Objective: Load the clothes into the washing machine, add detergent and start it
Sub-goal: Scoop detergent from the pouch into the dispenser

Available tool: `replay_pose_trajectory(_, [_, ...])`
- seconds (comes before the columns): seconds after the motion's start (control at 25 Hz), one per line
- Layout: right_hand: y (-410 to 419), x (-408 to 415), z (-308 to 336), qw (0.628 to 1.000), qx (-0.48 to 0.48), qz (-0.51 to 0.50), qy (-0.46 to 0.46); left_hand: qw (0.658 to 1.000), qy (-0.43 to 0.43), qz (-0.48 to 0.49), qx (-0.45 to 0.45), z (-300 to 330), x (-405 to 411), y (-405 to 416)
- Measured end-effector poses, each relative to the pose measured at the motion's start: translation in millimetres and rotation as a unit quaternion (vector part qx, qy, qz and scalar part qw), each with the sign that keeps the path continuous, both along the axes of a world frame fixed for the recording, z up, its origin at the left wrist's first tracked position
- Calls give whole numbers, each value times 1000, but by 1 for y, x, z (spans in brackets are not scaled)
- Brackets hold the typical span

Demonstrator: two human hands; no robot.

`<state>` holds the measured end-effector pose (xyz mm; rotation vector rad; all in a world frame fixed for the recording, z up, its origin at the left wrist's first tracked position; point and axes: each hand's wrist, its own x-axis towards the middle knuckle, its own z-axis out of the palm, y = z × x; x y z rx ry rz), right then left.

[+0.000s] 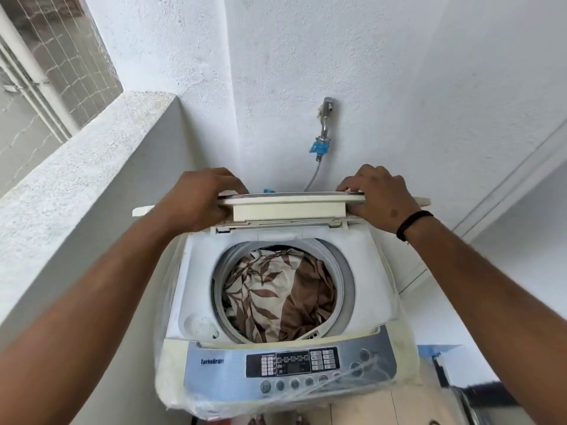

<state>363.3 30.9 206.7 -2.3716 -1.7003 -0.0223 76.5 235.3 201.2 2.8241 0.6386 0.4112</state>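
A white top-loading washing machine stands against the wall with its drum open. Brown and cream leaf-patterned cloth fills the drum. The folded lid stands raised at the back of the machine. My left hand grips the lid's left end, fingers curled over its top edge. My right hand grips the right end the same way; a black band sits on that wrist. The control panel with buttons and a dark display runs along the front under clear plastic film.
A tap with a blue hose connector sticks out of the white wall behind the machine. A low rough wall ledge runs along the left. A dark object lies at the lower right.
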Motion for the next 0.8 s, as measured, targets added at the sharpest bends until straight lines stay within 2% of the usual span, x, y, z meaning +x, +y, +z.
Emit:
replay_pose_trajectory(0.12, [-34,-24,-28,996,-40,64,42,997,69,-19,9,-34,-18,-37])
replay_pose_trajectory(0.32, [-87,-62,-84,990,-126,64,0,982,178,57,-32,-95,-46,-114])
replay_pose_trajectory(0.44, [-109,-84,-117,985,-155,68,-23,970,209,107,-53,-129,-53,-150])
replay_pose_trajectory(0.64, [-122,-95,-164,979,-181,93,-28,940,241,179,-160,-165,-55,-186])
replay_pose_trajectory(0.8, [-123,-100,-183,978,-195,75,-26,926,254,183,-209,-179,-52,-185])
